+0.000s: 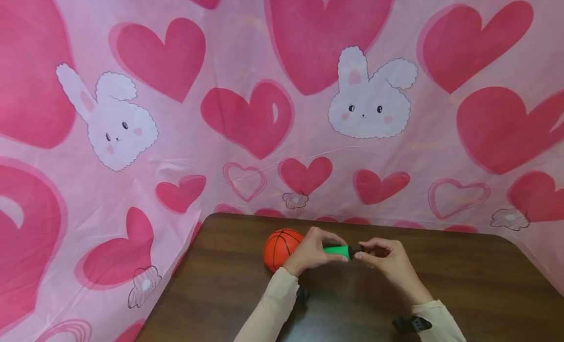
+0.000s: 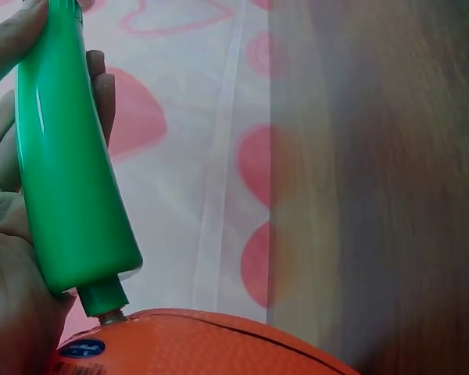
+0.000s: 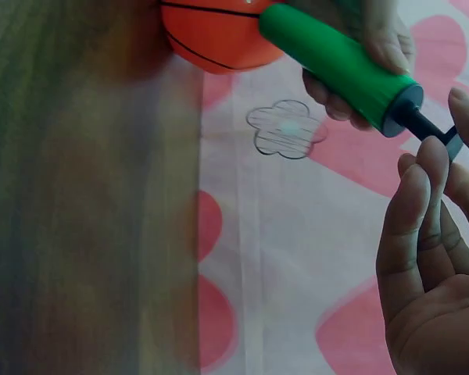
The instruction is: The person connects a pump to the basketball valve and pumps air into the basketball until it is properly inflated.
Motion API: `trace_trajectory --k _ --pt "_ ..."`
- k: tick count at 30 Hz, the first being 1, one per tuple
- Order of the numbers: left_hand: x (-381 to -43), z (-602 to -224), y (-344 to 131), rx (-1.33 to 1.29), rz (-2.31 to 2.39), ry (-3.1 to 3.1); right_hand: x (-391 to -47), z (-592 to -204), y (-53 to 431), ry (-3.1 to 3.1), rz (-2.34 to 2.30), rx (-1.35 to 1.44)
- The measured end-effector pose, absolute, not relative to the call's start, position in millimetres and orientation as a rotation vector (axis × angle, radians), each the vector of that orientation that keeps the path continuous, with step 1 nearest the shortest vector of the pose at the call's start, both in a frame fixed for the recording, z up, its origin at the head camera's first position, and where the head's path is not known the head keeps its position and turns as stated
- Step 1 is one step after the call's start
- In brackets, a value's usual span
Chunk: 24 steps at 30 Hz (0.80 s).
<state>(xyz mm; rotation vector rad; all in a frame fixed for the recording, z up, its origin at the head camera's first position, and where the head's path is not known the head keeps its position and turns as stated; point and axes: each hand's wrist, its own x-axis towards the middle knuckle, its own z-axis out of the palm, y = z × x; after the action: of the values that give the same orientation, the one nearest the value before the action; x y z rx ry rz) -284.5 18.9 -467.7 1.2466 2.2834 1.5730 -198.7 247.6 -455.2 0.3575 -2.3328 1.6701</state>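
Observation:
A green hand pump [image 1: 338, 252] lies across my left hand [image 1: 312, 248], which grips its barrel near the black-capped end. My right hand [image 1: 391, 259] pinches the pump's black handle [image 3: 452, 144] between thumb and fingers. A short stretch of black rod [image 3: 424, 126] shows between handle and barrel. At the other end, in the left wrist view, a metal needle [image 2: 112, 317] runs from the green nozzle [image 2: 103, 295] to the orange basketball [image 2: 219, 344]. The ball sits on the table left of my left hand, partly hidden by it in the head view.
The brown wood-grain table [image 1: 211, 293] has rounded back corners. Behind it and to its left hangs a pink cloth [image 1: 246, 53] with hearts and rabbit faces. Black straps with small devices [image 1: 411, 324] sit at both wrists, by the light sleeves [image 1: 273, 303].

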Motion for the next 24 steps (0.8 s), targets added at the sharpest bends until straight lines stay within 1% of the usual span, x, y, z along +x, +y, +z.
trace_trajectory --k 10,20,24 --pt "-286.2 -466.4 20.5 1.284 1.543 2.322 -197.6 -452.5 243.7 -2.363 1.637 0.3" --pt "-283.8 -468.4 20.0 1.255 1.584 2.276 -197.0 -450.4 244.4 -2.44 1.575 0.224" --pt "-284.2 -468.1 19.2 1.256 1.575 2.276 -196.9 -450.8 245.7 -2.456 1.529 0.237"
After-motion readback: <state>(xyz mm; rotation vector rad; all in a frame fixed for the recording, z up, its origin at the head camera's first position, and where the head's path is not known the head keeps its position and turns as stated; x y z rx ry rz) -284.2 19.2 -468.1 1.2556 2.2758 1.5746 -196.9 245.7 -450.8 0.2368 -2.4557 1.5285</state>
